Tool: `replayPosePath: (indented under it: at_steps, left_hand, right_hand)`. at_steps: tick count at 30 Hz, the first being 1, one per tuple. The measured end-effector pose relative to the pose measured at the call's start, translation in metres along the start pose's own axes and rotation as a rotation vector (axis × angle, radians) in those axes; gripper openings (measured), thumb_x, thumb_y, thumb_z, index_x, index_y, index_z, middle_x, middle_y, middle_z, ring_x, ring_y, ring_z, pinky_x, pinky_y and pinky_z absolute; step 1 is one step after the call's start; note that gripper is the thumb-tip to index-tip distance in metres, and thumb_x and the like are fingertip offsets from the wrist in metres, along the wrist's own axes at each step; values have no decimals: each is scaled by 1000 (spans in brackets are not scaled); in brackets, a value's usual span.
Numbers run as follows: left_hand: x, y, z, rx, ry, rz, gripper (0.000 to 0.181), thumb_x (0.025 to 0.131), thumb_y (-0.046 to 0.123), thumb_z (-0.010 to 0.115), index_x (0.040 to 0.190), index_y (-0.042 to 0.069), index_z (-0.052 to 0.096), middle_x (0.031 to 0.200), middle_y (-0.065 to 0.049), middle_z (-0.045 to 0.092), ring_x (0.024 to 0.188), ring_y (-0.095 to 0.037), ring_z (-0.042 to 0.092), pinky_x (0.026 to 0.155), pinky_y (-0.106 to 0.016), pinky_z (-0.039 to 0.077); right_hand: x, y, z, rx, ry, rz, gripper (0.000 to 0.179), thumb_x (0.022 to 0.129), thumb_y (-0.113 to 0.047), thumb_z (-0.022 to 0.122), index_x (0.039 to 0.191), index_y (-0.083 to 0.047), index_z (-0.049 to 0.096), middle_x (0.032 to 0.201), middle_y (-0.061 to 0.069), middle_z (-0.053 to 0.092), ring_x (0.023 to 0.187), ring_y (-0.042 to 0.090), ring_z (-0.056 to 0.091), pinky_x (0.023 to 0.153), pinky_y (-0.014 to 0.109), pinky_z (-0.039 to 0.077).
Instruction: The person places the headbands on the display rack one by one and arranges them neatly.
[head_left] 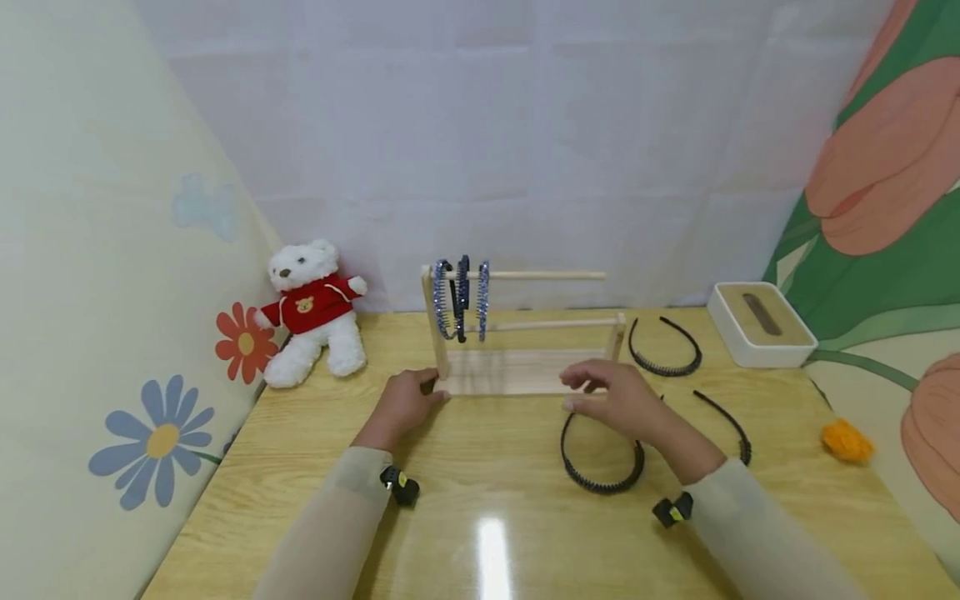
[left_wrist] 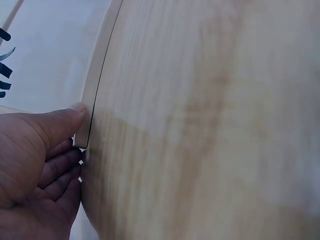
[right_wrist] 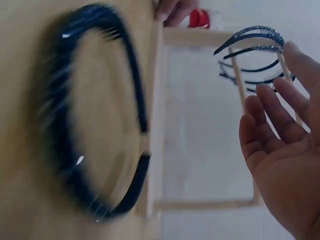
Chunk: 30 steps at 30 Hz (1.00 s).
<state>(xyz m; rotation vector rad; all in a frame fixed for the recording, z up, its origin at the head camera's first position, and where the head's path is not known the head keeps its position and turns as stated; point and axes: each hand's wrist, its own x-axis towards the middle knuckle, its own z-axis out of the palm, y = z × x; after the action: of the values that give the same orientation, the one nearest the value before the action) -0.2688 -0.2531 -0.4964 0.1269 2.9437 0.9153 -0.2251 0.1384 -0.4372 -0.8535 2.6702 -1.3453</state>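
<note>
A pale wooden rack (head_left: 525,383) with two rods stands near the back of the table. Three headbands (head_left: 462,287), two of them glittery blue, hang together at the left end of its upper rod. My left hand (head_left: 405,406) holds the rack's front left corner; in the left wrist view the thumb lies on the base (left_wrist: 97,75) and the fingers bend around its end. Above the base's right end my right hand (head_left: 618,396) hovers with nothing in it, fingers spread and slightly bent. Below it lies a dark toothed headband (head_left: 602,487), large and blurred in the right wrist view.
Two more dark headbands, one behind (head_left: 667,371) and one to the right (head_left: 731,423), lie on the table (head_left: 420,542). A white box (head_left: 772,354) stands at the back right, near an orange crumpled thing (head_left: 847,442). A white teddy bear (head_left: 311,308) in red sits at the left.
</note>
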Motion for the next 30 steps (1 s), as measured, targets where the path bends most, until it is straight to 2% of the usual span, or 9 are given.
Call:
replayPosePath:
  at_steps: [2,6,8,12,17,20,25,27,30]
  left_hand:
    - [1,1,0,5,-6,-2,56,105,27,76,154,4,62,152,-25,63,146,-46,55,123,-60,45]
    - [3,3,0,1,-15,-14,58,106,29,75,155,3,60,155,-26,60,149,-48,51,124,-61,42]
    - [3,3,0,-1,-20,-14,58,106,30,74,156,3,60,156,-25,60,150,-48,51,125,-62,42]
    - [4,1,1,10,-23,-8,58,107,30,74,156,3,59,156,-24,61,150,-47,51,124,-62,43]
    - [2,0,0,17,-20,-16,58,106,30,74,156,4,59,156,-24,60,150,-48,51,124,-63,43]
    - [2,0,-1,21,-23,-10,57,106,29,74,156,4,60,156,-25,60,149,-48,51,123,-63,43]
    - [2,1,-1,29,-18,13,57,107,29,74,155,3,61,153,-24,63,146,-46,56,120,-61,47]
    - [1,1,-1,29,-12,21,56,106,29,74,154,3,61,152,-24,64,144,-44,58,119,-61,49]
    - [0,1,0,25,-6,17,55,106,28,75,154,3,62,150,-24,66,142,-44,59,118,-61,49]
  right_hand:
    - [-21,11,-6,-78,-27,2,39,98,-25,85,133,-10,76,128,8,78,114,34,73,99,56,61]
    - [-53,31,-16,-155,-92,28,39,92,-25,91,127,-12,79,128,4,78,117,34,72,101,59,60]
    - [-64,39,-19,-194,-129,25,38,88,-24,93,124,-15,81,128,3,77,121,33,71,104,58,58]
    - [-78,52,-21,-270,-193,-42,36,85,-27,96,117,-21,82,127,-2,76,122,28,70,107,52,58]
    - [-81,59,-19,-272,-255,-85,34,85,-22,95,116,-22,82,123,-8,75,122,23,68,108,49,57]
    - [-78,58,-18,-311,-289,-118,29,86,-16,93,113,-21,83,120,-8,75,119,21,68,106,46,58]
    - [-73,57,-11,-380,-306,-243,21,88,-9,90,101,-23,85,108,-11,74,105,11,66,96,36,60]
    - [-70,54,-8,-378,-308,-288,19,89,-9,89,100,-23,85,105,-11,74,103,10,66,93,34,60]
    - [-65,46,1,-342,-315,-314,14,93,-13,87,103,-22,84,104,-12,76,104,9,65,94,33,59]
